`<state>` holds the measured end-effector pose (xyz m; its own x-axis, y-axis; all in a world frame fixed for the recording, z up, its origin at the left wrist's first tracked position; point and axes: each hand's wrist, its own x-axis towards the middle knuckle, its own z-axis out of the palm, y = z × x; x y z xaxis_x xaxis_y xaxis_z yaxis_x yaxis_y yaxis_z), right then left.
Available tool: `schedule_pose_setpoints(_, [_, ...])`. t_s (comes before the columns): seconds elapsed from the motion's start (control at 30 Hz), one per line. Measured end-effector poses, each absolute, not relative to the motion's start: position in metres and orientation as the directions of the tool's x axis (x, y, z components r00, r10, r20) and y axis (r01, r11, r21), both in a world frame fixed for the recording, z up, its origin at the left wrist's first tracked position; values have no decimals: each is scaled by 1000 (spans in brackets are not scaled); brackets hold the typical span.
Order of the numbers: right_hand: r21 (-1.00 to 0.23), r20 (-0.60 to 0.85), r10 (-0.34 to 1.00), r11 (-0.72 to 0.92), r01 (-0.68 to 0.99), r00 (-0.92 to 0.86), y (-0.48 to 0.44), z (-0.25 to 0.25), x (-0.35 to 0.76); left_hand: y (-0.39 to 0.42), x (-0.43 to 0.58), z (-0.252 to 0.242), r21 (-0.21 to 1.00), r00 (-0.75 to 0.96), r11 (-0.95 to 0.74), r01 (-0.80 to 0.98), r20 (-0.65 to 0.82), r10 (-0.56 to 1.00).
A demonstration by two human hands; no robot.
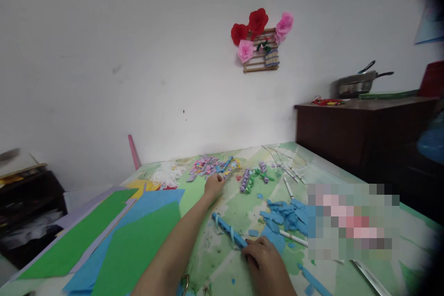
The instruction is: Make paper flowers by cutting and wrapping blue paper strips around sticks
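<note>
My right hand (265, 259) closes round the near end of a blue toy flute (229, 230), a tube with dark holes and pale blue strips looped round it. It slants away to the left over the table. My left hand (214, 186) reaches far forward, its fingers pinched at the near end of a yellow and purple toy flute (231, 169). Another blue toy flute (227, 163) lies against that one. To the right are a purple toy flute (244, 180) and a green one (250, 181). Torn blue foam scraps (289, 215) lie beyond my right hand.
Green foam sheets (138, 254) and blue ones cover the left side. Small purple and pink pieces (207, 166) and white strings (166, 175) lie at the back. White sticks (294, 238) lie to the right. A dark cabinet (333, 134) bounds the right; a blurred patch hides part of the table.
</note>
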<state>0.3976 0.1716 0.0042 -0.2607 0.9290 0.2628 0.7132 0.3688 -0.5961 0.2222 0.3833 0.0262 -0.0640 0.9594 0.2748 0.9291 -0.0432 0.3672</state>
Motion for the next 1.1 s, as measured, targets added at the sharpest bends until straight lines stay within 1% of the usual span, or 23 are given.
schedule_pose_setpoints(0.1, [-609, 261, 934, 356, 709, -244, 170, 5, 399, 384, 217, 20, 340, -52, -28, 940, 222, 974])
schedule_pose_setpoints(0.27, [-656, 323, 920, 388, 647, -223, 171, 1, 402, 368, 185, 30, 261, 8, -68, 963, 224, 975])
schedule_pose_setpoints(0.33, [-670, 361, 911, 402, 625, -199, 173, -2, 403, 354, 166, 36, 219, 62, -105, 970, 194, 979])
schedule_pose_setpoints(0.43, [-697, 402, 905, 399, 595, -135, 174, -4, 404, 326, 140, 42, 176, 167, -183, 967, 102, 981])
schedule_pose_setpoints(0.5, [-719, 419, 903, 393, 573, -93, 174, -4, 405, 306, 129, 42, 170, 228, -233, 958, 49, 972])
schedule_pose_setpoints(0.6, [-755, 435, 899, 392, 526, -46, 174, -2, 405, 282, 121, 40, 193, 258, -260, 946, 34, 965])
schedule_pose_setpoints(0.73, [-839, 394, 919, 353, 414, 16, 176, 0, 406, 264, 122, 39, 299, 213, -221, 928, 60, 975])
schedule_pose_setpoints(0.8, [-896, 341, 939, 312, 318, 42, 178, 1, 407, 257, 126, 41, 389, 183, -203, 898, 89, 979])
schedule_pose_setpoints(0.87, [-951, 258, 965, 246, 189, 46, 179, 2, 408, 251, 134, 44, 503, 150, -194, 842, 129, 980])
schedule_pose_setpoints(0.97, [-989, 149, 989, 149, 9, 18, 180, 3, 409, 241, 152, 48, 701, 93, -181, 690, 162, 982])
schedule_pose_setpoints(1.03, [-989, 107, 994, 107, -105, 5, 178, 4, 408, 234, 167, 51, 828, 63, -169, 534, 161, 985])
schedule_pose_setpoints(1.1, [-976, 77, 997, 70, -209, -25, 175, 5, 406, 228, 181, 54, 918, 53, -176, 355, 168, 984])
